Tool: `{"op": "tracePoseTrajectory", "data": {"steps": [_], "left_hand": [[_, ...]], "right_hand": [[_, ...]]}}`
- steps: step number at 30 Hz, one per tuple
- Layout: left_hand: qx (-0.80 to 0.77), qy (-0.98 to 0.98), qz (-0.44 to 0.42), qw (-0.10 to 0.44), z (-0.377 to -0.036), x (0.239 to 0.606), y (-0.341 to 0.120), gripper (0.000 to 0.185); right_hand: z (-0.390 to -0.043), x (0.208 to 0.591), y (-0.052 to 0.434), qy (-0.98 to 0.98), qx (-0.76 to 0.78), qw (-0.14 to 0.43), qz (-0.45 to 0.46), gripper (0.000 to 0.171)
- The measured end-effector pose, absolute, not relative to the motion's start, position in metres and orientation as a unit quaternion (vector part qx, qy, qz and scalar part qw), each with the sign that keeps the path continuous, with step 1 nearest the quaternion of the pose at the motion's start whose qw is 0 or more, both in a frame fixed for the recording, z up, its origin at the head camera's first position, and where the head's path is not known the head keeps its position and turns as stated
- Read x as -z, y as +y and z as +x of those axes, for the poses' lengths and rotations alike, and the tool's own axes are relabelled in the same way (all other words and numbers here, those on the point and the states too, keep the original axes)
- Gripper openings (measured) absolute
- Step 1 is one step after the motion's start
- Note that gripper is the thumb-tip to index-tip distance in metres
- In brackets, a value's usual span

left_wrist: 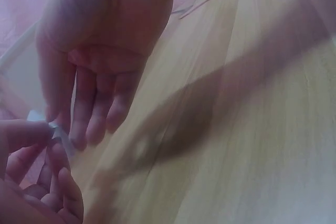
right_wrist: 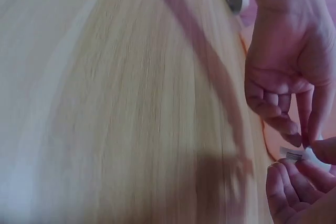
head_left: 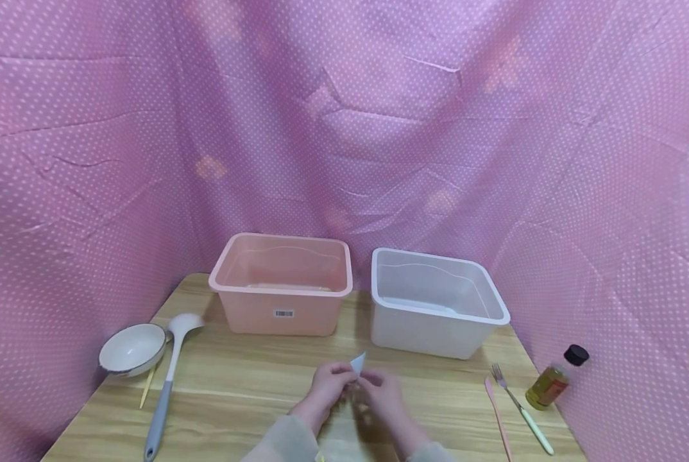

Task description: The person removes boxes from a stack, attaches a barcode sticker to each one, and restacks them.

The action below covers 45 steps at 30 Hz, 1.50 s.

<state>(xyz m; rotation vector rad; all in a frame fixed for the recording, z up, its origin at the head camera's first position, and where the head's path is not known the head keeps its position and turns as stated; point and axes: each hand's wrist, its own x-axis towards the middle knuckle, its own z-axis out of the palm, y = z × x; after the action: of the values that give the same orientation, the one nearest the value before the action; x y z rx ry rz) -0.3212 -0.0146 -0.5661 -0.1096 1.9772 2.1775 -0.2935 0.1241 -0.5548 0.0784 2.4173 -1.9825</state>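
Observation:
Near the front middle of the table, my left hand (head_left: pixel 324 393) and right hand (head_left: pixel 386 399) meet at a small pale blue piece of what looks like paper (head_left: pixel 358 363). It stands up between them with a pointed top corner. In the left wrist view, the thumb and fingers of the left hand (left_wrist: pixel 34 174) pinch the paper (left_wrist: pixel 35 116), and the right hand (left_wrist: pixel 107 40) reaches down to it from above. Fingers hide its lower part. From the right wrist view, the right hand (right_wrist: pixel 307 190) pinches the same piece beside the left hand (right_wrist: pixel 291 61).
A pink bin (head_left: pixel 281 311) and a white bin (head_left: pixel 419 330) stand at the back. On the left lie a bowl (head_left: pixel 132 348), a ladle (head_left: pixel 168 378) and yellow chopsticks (head_left: pixel 147 387). At right are a pink knife (head_left: pixel 497 417), a fork (head_left: pixel 520 407) and a bottle (head_left: pixel 549 383).

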Motion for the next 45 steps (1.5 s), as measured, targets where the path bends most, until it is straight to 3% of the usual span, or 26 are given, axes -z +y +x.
{"op": "tracePoseTrajectory", "data": {"steps": [4,12,33,45], "left_hand": [[-0.733,0.67,-0.044,0.104,-0.322,0.57,-0.016,0.02],[-0.738,0.669,-0.023,0.089,-0.32,0.573,-0.017,0.025],[-0.702,0.703,-0.054,0.096,-0.319,0.577,-0.026,0.016],[-0.625,0.774,-0.057,0.082,-0.33,0.582,-0.031,0.018]], "right_hand": [[-0.293,0.555,0.121,0.761,0.648,0.026,0.027,0.028],[-0.296,0.565,0.123,0.764,0.644,-0.003,0.04,0.022],[-0.298,0.573,0.159,0.776,0.621,0.007,0.114,0.025],[-0.295,0.57,0.17,0.8,0.584,0.008,0.135,0.017]]}}
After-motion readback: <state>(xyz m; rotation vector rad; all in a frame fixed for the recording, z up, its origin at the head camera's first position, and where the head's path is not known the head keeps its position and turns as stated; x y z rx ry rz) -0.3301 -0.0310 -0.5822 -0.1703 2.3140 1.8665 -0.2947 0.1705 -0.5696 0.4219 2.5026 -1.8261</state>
